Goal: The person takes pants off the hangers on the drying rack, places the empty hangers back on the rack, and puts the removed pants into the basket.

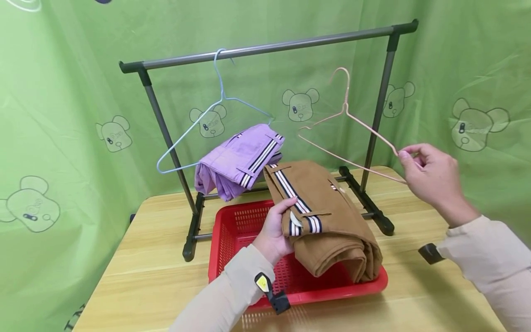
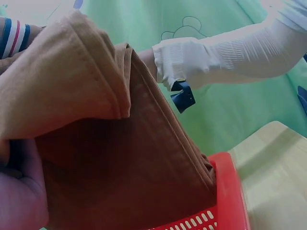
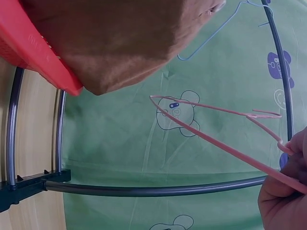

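By the left hand (image 1: 274, 233), the brown trousers (image 1: 327, 203) are gripped at the striped waistband; the thumb is laid across the cloth, while the other fingers are mostly hidden. The left forearm is stretched forward, and the folded trousers are held over the red basket (image 1: 327, 295). Between thumb and curled fingers of the right hand (image 1: 433, 173), raised at the right, one corner of the pink hanger (image 1: 346, 99) is pinched, hook upward. Farther back, lilac trousers (image 1: 240, 157) are hung from the rack (image 1: 290, 45) on a blue hanger (image 1: 221, 90).
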Demonstrator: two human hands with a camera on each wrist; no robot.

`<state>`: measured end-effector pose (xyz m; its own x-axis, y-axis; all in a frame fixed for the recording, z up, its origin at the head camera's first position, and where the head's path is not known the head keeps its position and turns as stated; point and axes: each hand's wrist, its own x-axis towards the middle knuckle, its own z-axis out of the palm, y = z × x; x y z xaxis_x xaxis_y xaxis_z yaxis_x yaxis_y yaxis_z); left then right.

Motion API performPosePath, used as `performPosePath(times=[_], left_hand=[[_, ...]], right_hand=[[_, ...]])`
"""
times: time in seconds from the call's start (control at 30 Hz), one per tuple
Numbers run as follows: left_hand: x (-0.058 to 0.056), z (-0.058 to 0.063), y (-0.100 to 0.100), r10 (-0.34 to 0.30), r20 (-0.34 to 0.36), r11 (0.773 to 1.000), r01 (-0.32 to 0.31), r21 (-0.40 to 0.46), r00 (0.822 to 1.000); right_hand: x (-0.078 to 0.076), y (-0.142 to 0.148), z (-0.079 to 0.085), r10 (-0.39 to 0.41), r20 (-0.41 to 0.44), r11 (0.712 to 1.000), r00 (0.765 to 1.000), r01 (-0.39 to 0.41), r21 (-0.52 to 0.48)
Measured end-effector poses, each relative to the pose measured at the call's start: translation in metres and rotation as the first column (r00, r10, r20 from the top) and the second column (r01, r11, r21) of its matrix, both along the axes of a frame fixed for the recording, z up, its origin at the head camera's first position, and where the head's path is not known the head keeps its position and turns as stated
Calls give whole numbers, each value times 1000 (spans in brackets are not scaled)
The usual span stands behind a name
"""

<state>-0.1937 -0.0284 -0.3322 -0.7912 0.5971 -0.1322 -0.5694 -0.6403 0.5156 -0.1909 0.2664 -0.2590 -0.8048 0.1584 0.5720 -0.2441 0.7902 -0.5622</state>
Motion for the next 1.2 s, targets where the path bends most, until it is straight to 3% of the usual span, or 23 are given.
performPosePath(times=[0.37, 0.83, 1.2], left_hand=[[7, -4, -10, -51, 5, 993, 52, -109, 999], [15, -10, -25, 1, 39, 985, 6, -174, 999], [15, -14, -38, -35, 19, 969, 38, -246, 999]], right_hand=[[0, 2, -2, -4, -1, 1000, 1000, 4, -5], [-2, 3, -2, 4, 16, 1000, 1000, -4, 2], [-3, 1, 0, 11, 12, 1000, 1000, -11, -6]])
